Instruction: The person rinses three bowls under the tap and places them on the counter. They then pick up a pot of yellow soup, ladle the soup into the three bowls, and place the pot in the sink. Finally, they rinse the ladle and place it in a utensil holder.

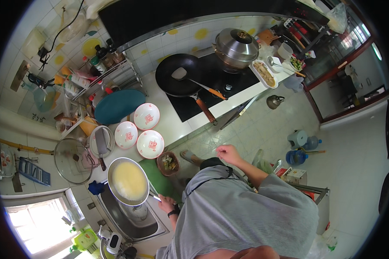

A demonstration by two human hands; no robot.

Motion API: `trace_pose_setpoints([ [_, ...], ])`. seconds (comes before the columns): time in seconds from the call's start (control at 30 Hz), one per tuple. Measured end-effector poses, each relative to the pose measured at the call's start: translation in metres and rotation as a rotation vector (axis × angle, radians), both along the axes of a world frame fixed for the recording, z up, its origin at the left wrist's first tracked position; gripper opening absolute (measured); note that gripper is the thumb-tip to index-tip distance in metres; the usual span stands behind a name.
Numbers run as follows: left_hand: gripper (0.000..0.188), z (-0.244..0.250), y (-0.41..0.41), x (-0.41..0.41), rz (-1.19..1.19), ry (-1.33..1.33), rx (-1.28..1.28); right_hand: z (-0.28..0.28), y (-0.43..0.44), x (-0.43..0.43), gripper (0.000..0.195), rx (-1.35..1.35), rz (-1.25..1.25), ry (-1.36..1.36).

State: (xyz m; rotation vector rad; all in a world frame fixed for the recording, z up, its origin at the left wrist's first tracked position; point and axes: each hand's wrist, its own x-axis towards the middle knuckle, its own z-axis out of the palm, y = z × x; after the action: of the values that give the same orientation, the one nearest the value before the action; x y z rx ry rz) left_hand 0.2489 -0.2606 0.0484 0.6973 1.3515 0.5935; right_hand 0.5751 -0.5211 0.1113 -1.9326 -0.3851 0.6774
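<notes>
My left hand [167, 204], with a dark band on its wrist, grips the handle of a pan [111, 177] over the sink's near corner. Pale yellow liquid [129, 179] fills much of the pan. My right hand [228, 153] hangs over the floor before my body, empty, its fingers loosely curled. Three white bowls with red rims and markings, one [146, 116] at the back, one [126, 135] on the left and one [150, 144] nearest me, stand close together on the counter. Left of them a cleaver [100, 141] rests across a plate [110, 152].
A black wok [168, 79] with a spatula [180, 73] sits on the cooktop, beside a lidded steel steamer [233, 48]. The wok's handle [206, 110] reaches past the counter edge. A glass lid [72, 162] leans by the sink [142, 231]. A scrap-filled basket [168, 163] is below the counter edge.
</notes>
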Motion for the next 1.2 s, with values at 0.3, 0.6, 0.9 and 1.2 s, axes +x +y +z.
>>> trace_pose_setpoints([
  [0.3,0.045,0.002,-0.006,0.009,0.028,0.105,0.068,-0.065,-0.135,0.107,0.021,-0.213,-0.118,0.069],
  [0.6,0.042,-0.026,0.003,0.017,0.041,0.075,0.140,-0.104,-0.324,0.367,0.025,-0.414,-0.384,0.018],
  [0.9,0.036,-0.023,0.003,0.039,0.053,0.096,0.123,-0.044,-0.488,0.643,0.028,-1.188,-0.425,-0.542],
  [1.2,0.037,-0.030,0.000,0.024,-0.043,0.300,0.352,-0.046,-0.506,0.742,0.071,-1.555,-0.251,-0.701],
])
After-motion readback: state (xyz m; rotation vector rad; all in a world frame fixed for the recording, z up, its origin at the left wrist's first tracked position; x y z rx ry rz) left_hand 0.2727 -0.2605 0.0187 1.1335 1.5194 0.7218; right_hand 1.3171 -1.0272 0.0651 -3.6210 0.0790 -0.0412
